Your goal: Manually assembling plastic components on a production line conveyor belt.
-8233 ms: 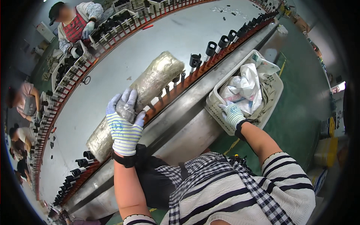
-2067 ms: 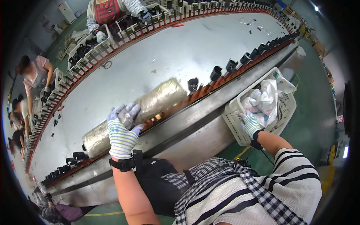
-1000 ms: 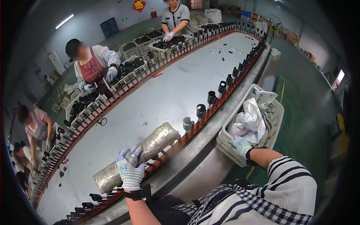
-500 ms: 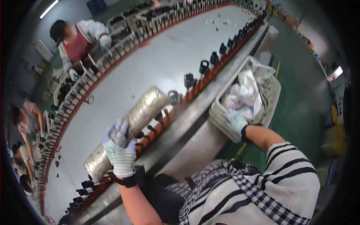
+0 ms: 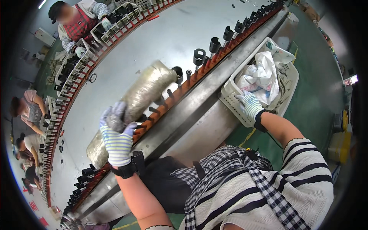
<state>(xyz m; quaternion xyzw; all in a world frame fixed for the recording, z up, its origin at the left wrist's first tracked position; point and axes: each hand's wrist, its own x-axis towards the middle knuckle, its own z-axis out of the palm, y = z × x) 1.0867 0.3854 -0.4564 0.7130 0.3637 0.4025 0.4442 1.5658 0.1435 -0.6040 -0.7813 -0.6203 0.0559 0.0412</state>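
Note:
My left hand (image 5: 117, 143), in a striped knit glove, is closed around the middle of a long roll wrapped in clear film (image 5: 147, 90). A crumpled grey patch (image 5: 115, 123) shows between its fingers; I cannot tell what it is. The roll lies slantwise over a row of upright pegs (image 5: 170, 93) on the brown rail. One black ring-shaped part (image 5: 178, 73) stands by its far end. On the right, my right hand (image 5: 252, 106), gloved alike, grips the near left rim of a cream plastic basket (image 5: 232, 92). White plastic bags (image 5: 258, 74) lie inside.
More black ring-shaped parts (image 5: 214, 45) stand on pegs along the rail. A grey metal ledge (image 5: 199, 101) runs on my side. Across the pale tabletop (image 5: 111, 82), a co-worker (image 5: 78, 23) handles parts near white crates (image 5: 76, 71). Others work at far left.
My view has shifted, so the scene sits higher in the picture. My left hand stays on the roll and my right hand on the basket's rim.

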